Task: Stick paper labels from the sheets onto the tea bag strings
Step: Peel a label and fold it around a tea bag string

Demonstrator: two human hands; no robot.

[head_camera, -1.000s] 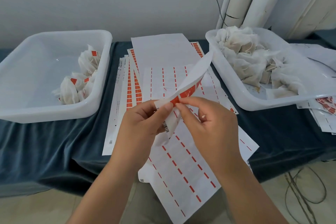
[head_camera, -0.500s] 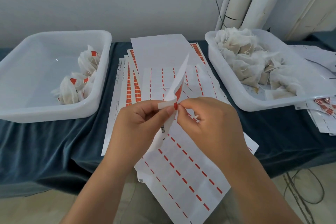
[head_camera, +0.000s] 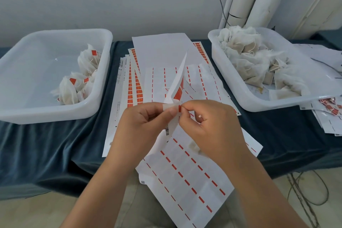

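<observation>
Peeling a label [head_camera: 179, 108]
The left hand [head_camera: 146, 122] pinches the floppy strip [head_camera: 178, 74]; the right hand [head_camera: 211, 127] pinches the red label. It looks light and sticky, so hold its edge.

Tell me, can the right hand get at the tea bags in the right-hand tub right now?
Probably, but not freely: the right hand pinches the label strip with the left hand. The open tub of tea bags lies beside it, nothing between.

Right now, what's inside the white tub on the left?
A small heap of tea bags with red labels on their strings, against the left tub's right wall. Anything beneath the heap is covered.
</observation>
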